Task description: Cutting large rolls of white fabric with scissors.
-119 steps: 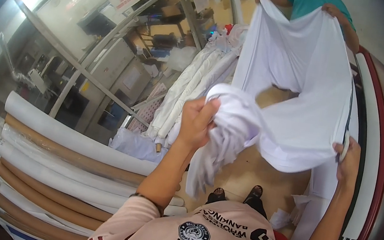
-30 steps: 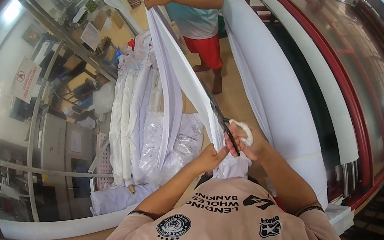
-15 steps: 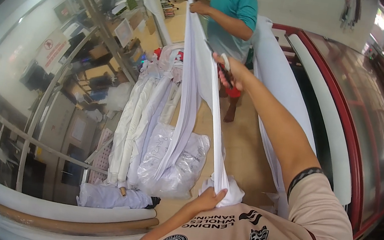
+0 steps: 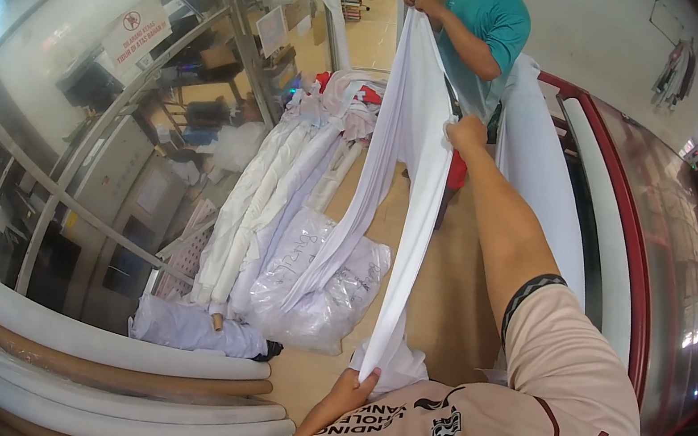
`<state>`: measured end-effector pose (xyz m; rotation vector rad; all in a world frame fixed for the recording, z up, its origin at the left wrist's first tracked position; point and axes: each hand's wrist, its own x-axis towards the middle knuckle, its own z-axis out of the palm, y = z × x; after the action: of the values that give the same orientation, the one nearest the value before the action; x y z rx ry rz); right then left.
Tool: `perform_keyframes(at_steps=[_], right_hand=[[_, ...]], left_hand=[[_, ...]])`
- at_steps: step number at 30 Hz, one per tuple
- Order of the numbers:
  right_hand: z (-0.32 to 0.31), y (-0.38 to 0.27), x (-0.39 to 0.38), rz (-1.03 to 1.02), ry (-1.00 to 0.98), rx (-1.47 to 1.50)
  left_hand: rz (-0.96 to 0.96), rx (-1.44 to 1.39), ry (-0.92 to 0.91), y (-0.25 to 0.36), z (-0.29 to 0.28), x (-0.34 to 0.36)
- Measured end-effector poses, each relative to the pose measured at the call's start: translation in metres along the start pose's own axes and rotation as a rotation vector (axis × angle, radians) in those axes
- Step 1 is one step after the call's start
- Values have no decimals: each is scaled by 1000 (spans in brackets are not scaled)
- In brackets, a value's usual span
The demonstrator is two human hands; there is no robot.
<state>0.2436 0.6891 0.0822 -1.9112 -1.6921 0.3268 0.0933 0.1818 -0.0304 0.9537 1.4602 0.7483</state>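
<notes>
A long white cloth (image 4: pixel 411 164) hangs stretched between me and a person in a teal shirt (image 4: pixel 484 40) who holds its far end up high. My right hand (image 4: pixel 467 134) is raised at arm's length and grips the cloth's upper edge. My left hand (image 4: pixel 352 390) is low, close to my chest, and pinches the cloth's lower end, where it bunches.
White fabric rolls (image 4: pixel 280 199) and a clear plastic bag (image 4: pixel 325 287) lie on the tan floor to the left. Cardboard tubes and white rolls (image 4: pixel 109 372) stack at lower left. Glass partition with metal frame on the left, a red-edged long machine (image 4: pixel 623 259) on the right.
My hands have spread apart along the cloth: the right one rose up and away, the left one dropped toward my chest. The cloth now hangs long and narrow.
</notes>
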Motion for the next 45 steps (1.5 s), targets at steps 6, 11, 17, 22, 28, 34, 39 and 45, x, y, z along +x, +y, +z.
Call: perform_keyframes(at_steps=[6, 11, 17, 22, 28, 34, 39, 45], right_hand=[[-24, 35, -6, 93, -39, 130], [-91, 63, -26, 149, -211, 441], [-192, 94, -119, 123, -134, 811], [-273, 140, -175, 118, 29, 890], [-413, 190, -141, 34, 132, 732], [-538, 211, -128, 82, 212, 426], [-565, 251, -104, 186, 312, 372], [-562, 298, -73, 209, 358, 446]], left_hand=[[62, -130, 288, 1, -51, -8], [358, -645, 362, 42, -99, 12], [582, -704, 536, 136, -127, 21], [1002, -697, 78, 274, -79, 20], [1271, -600, -258, 470, 78, 19], [1352, -551, -402, 578, 264, 1], [1280, -470, -345, 561, 358, 19], [1023, -399, -256, 463, 444, 59]])
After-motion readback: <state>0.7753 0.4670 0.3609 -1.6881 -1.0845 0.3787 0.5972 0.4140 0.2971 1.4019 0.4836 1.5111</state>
